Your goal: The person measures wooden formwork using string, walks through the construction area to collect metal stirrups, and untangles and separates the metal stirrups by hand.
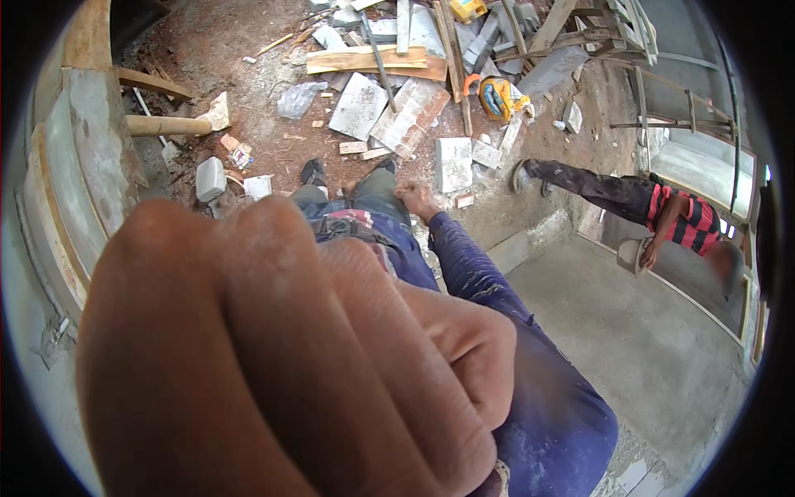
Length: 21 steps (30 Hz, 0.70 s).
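Observation:
My left hand [286, 348] is very close to the camera and fills the lower left and middle. Its fingers are curled; the palm side is hidden, so whether it holds anything cannot be told. Farther down, beside my right thigh, my right hand [417, 199] is closed in a loose fist, with nothing seen in it. A blue, stained sleeve [478, 267] covers that arm. Between the hands show my belt [351, 228] and green-grey trousers [379, 192]. My dark shoes [313, 172] stand on the dirt floor, near broken slabs [359, 107].
Boards [372, 60], rubble and a yellow bag [500, 99] lie ahead. A whitish plastic container [211, 179] sits left of my feet, near a bamboo pole [168, 126]. At right a co-worker [677, 214] in a striped shirt holds a pale bowl-like container [631, 256] by a grey wall [621, 323].

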Each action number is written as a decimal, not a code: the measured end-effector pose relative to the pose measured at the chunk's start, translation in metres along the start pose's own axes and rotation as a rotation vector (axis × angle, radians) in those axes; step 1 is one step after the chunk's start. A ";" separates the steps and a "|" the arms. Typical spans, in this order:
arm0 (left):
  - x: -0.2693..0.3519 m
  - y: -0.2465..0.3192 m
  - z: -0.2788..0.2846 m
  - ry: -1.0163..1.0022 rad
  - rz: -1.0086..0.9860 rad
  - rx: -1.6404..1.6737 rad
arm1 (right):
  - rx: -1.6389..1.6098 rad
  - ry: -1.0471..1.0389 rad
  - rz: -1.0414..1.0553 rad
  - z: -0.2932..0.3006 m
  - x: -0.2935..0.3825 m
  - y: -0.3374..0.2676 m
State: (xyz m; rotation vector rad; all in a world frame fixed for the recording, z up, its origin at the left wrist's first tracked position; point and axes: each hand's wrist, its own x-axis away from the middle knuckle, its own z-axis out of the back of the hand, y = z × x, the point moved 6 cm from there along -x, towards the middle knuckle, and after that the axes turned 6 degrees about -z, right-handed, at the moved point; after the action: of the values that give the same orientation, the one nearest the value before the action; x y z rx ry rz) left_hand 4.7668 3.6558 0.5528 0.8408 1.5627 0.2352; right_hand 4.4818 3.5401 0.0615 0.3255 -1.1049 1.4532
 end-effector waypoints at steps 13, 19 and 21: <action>-0.019 -0.041 -0.029 0.059 0.114 -0.129 | 0.002 0.036 0.118 -0.002 -0.005 0.020; -0.020 -0.056 -0.044 0.068 0.153 -0.140 | -0.053 -0.019 -0.047 0.007 0.023 -0.008; -0.020 -0.057 -0.046 0.069 0.159 -0.134 | -0.064 -0.027 -0.022 0.004 0.019 -0.004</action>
State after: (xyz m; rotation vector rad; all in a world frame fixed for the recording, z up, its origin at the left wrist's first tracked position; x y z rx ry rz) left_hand 4.7017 3.6172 0.5433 0.8591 1.5273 0.4836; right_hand 4.4786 3.5481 0.0797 0.3118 -1.1638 1.3946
